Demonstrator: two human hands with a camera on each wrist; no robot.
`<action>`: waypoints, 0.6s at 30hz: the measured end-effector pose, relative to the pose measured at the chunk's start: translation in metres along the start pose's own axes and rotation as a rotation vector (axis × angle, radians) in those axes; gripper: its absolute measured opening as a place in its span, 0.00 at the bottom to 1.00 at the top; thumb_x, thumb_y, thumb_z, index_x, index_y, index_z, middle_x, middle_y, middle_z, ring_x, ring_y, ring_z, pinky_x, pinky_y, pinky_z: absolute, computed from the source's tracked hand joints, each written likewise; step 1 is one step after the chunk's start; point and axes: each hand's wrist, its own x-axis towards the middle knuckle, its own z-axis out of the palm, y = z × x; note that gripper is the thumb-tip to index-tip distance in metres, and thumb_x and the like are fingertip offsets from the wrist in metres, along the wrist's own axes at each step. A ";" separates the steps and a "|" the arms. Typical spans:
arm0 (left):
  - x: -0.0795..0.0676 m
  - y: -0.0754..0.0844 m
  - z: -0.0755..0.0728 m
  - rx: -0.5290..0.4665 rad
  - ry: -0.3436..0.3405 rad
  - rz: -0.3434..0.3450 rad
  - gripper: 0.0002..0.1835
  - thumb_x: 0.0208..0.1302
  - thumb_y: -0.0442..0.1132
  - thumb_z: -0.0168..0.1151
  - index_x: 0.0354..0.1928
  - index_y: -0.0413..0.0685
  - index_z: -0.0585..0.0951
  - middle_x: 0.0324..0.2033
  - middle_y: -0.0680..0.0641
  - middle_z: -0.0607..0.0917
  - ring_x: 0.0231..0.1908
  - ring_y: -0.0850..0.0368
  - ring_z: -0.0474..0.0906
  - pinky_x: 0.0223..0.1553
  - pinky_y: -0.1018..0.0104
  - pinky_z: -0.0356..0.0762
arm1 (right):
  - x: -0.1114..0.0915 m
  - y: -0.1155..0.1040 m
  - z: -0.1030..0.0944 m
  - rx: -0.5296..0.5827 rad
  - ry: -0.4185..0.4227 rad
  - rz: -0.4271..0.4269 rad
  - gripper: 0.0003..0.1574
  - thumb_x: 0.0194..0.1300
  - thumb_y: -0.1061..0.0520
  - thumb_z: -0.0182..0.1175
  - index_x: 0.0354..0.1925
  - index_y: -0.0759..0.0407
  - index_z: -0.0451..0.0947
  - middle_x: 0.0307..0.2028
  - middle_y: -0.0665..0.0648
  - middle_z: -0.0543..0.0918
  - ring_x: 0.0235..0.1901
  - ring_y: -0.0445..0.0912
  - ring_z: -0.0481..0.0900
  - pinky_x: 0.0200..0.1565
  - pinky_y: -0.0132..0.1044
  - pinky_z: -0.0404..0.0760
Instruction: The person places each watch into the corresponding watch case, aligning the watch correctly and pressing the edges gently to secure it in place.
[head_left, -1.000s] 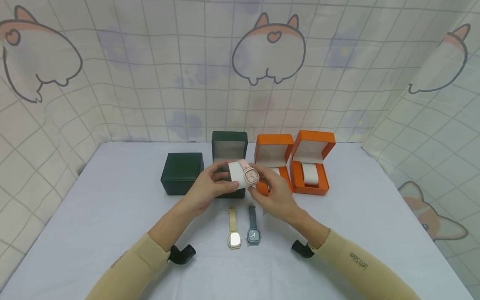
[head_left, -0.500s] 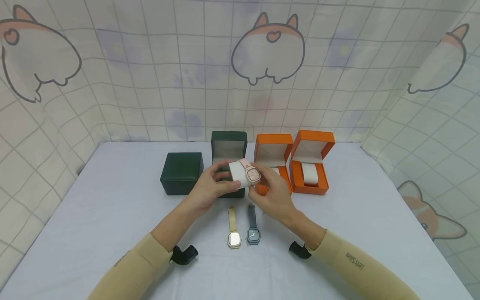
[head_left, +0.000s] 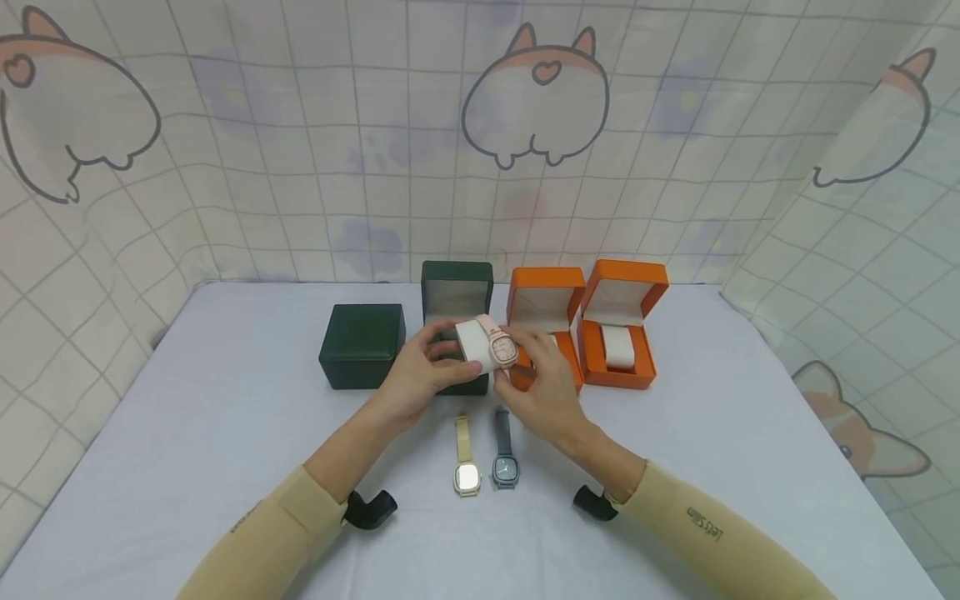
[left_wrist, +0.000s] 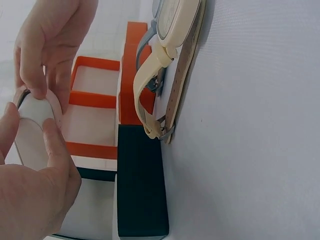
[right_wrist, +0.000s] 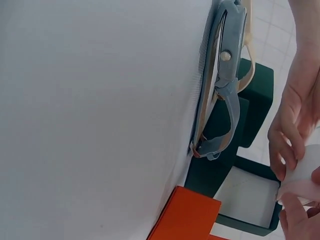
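My left hand grips a white watch cushion by its left end, above the open dark green box. A pink wristwatch lies around the cushion's right part, dial facing up toward the head camera. From the right, my right hand pinches the watch strap at the cushion's end. In the right wrist view the pink strap wraps over the cushion between the fingers. The underside of the strap is hidden in the head view.
A yellow watch and a blue-grey watch lie in front of the hands. A closed green box stands left. Two orange boxes are open on the right; the far one holds a white cushion.
Both hands keep their hold above the green box. The cushion and pink watch shift and tilt only slightly; the right forearm moves a little to the left.
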 end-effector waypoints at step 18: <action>0.003 -0.004 0.002 -0.012 0.027 0.026 0.42 0.60 0.27 0.74 0.73 0.49 0.64 0.59 0.37 0.77 0.44 0.49 0.83 0.54 0.59 0.80 | -0.002 0.000 0.008 0.130 -0.043 -0.019 0.44 0.59 0.76 0.68 0.71 0.72 0.66 0.64 0.68 0.77 0.60 0.58 0.80 0.53 0.46 0.82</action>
